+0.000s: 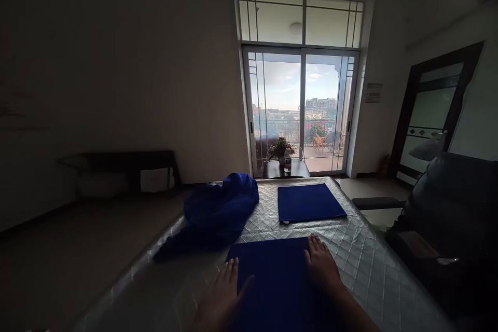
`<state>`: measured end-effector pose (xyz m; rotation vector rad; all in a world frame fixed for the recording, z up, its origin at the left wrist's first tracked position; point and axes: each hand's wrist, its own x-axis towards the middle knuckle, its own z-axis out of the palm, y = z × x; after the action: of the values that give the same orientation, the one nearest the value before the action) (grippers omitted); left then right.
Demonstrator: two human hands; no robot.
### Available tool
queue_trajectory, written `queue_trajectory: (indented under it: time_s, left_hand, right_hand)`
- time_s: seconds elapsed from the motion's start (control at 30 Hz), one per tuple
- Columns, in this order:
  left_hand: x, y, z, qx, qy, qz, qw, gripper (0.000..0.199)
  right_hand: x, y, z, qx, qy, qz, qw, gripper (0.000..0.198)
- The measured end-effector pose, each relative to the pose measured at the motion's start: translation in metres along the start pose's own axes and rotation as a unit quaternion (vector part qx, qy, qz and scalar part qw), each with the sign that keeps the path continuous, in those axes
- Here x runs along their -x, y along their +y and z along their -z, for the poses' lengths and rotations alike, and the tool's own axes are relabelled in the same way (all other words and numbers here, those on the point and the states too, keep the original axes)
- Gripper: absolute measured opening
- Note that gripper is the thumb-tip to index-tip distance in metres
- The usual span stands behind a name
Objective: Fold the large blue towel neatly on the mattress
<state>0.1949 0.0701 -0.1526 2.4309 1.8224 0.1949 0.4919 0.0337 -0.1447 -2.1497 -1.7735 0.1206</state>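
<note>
A blue folded cloth (274, 280) lies flat on the silvery quilted table cover (373, 264) in front of me. My left hand (223, 290) rests at its left edge, fingers stretched out and a little blurred. Along the right edge lies my right hand (322, 264), flat with its fingers extended. Farther back on the right is a second blue cloth (311, 202), a neat flat rectangle with a small white tag at its near edge. A crumpled heap of blue fabric (220, 210) sits at the back left, close to the far-left corner of the nearer cloth.
Beyond the table, a small dark table (298, 170) holds a potted plant (280, 149) and a bottle (288, 161) before a sliding glass door (280, 93). A black chair (455, 207) stands at the right. A dark low shelf (116, 166) is along the left wall.
</note>
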Motion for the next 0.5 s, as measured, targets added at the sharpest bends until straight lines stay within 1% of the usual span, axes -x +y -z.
queue_trajectory:
  time_s: [0.07,0.13,0.23,0.3,0.37,0.4,0.43,0.5]
  left_hand:
    - [-0.012,0.029,0.004,-0.012,0.029,-0.035,0.999,0.088]
    - [-0.025,0.065,0.005,0.008,0.049,-0.098,0.994,0.084]
    - [-0.042,0.121,0.0,0.07,0.043,-0.187,0.979,0.08]
    - [-0.05,0.147,-0.006,0.096,0.029,-0.216,0.971,0.078]
    - [-0.054,0.159,-0.012,0.108,0.024,-0.22,0.969,0.078]
    - [-0.056,0.159,-0.015,0.109,0.025,-0.218,0.97,0.079]
    - [-0.058,0.155,-0.018,0.108,0.027,-0.214,0.97,0.08]
    - [-0.062,0.136,-0.023,0.099,0.034,-0.201,0.974,0.079]
  right_hand:
    - [0.001,0.001,0.001,-0.011,0.005,0.003,1.0,0.072]
    - [0.001,0.001,0.0,-0.017,0.011,0.002,1.0,0.071]
    - [0.001,0.004,-0.003,-0.023,0.021,-0.001,1.0,0.07]
    - [0.0,0.006,-0.005,-0.021,0.025,0.01,0.999,0.068]
    - [0.0,0.007,-0.005,-0.018,0.023,0.022,0.999,0.067]
    - [0.001,0.006,-0.005,-0.018,0.02,0.024,0.999,0.068]
    - [0.001,0.006,-0.004,-0.021,0.017,0.022,0.999,0.068]
    - [0.001,0.004,-0.001,-0.029,0.013,0.011,0.999,0.07]
